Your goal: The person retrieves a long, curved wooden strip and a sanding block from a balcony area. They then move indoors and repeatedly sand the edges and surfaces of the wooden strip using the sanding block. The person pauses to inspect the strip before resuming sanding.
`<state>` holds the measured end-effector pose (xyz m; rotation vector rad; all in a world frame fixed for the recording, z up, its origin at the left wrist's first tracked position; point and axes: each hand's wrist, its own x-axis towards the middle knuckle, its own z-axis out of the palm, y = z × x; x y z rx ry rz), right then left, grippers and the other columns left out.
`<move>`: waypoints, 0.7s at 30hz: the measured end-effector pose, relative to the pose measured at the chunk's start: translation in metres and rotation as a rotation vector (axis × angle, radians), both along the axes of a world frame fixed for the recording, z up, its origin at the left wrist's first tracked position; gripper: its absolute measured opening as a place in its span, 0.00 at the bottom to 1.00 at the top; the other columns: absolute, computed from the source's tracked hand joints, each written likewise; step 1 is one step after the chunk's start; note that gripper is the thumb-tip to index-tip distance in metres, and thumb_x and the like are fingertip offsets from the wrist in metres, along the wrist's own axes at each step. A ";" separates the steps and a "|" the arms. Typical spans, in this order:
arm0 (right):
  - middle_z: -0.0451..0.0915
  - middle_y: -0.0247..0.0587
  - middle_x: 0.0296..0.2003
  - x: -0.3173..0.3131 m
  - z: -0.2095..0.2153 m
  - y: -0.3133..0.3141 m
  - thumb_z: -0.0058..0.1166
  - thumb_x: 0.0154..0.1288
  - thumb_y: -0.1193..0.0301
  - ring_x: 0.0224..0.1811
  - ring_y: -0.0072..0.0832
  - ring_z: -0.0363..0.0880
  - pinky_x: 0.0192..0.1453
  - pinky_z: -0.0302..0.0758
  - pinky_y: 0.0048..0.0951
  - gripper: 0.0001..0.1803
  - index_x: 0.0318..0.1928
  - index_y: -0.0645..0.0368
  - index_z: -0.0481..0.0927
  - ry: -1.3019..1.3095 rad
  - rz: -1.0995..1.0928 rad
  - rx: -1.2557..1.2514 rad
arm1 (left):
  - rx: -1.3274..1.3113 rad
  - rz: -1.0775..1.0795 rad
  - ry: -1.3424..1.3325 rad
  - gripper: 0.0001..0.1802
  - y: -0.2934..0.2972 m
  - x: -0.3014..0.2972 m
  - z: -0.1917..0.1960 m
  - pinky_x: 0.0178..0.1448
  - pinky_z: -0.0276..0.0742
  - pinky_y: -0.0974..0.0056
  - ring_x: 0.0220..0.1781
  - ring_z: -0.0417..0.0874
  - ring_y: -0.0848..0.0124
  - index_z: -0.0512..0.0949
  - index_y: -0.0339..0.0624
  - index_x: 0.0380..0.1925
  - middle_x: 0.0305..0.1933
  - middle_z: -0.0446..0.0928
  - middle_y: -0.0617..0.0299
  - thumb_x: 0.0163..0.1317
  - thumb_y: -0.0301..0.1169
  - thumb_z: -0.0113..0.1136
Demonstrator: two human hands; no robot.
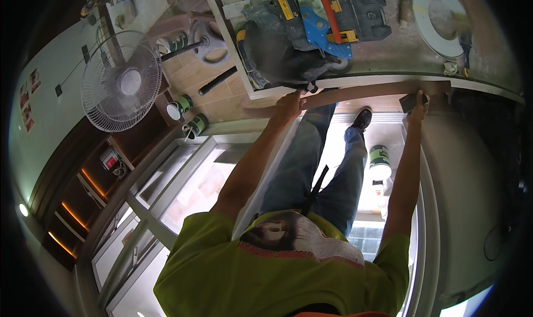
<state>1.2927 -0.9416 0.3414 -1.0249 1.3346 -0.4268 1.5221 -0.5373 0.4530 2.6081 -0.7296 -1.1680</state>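
Here, your right hand [420,110] is closed around a small dark-grey rectangular block [408,103] near the right end of a long, flat brown strip [361,92]. Your left hand [288,105] curls shut on the strip, just beside the pale-rimmed worktable [383,56].

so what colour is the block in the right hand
The block looks dark grey, best seen in the head view.

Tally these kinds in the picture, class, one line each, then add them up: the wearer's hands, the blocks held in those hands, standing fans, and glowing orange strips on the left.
Hands: 2 (left hand, right hand)
Held grey block: 1
Fan: 1
Orange strips: 3
Total: 7
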 end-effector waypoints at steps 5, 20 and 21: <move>0.77 0.30 0.38 0.002 -0.002 -0.011 0.67 0.66 0.54 0.37 0.23 0.76 0.39 0.76 0.29 0.22 0.50 0.53 0.77 0.084 -0.049 0.051 | 0.021 -0.003 0.039 0.18 -0.006 0.004 -0.011 0.49 0.81 0.48 0.43 0.87 0.51 0.75 0.45 0.55 0.40 0.84 0.46 0.70 0.41 0.57; 0.79 0.31 0.41 0.002 -0.026 -0.003 0.66 0.68 0.62 0.38 0.22 0.78 0.45 0.78 0.29 0.17 0.52 0.52 0.77 -0.012 -0.101 0.145 | 0.078 -0.059 0.047 0.13 -0.025 0.038 0.021 0.49 0.79 0.50 0.44 0.86 0.53 0.76 0.46 0.50 0.40 0.84 0.51 0.70 0.38 0.57; 0.79 0.31 0.41 0.004 -0.025 -0.002 0.66 0.68 0.61 0.39 0.23 0.79 0.44 0.78 0.29 0.17 0.51 0.52 0.76 -0.014 -0.104 0.149 | 0.099 -0.043 0.056 0.13 -0.029 0.039 0.020 0.48 0.79 0.50 0.43 0.86 0.53 0.77 0.47 0.50 0.40 0.84 0.51 0.70 0.38 0.57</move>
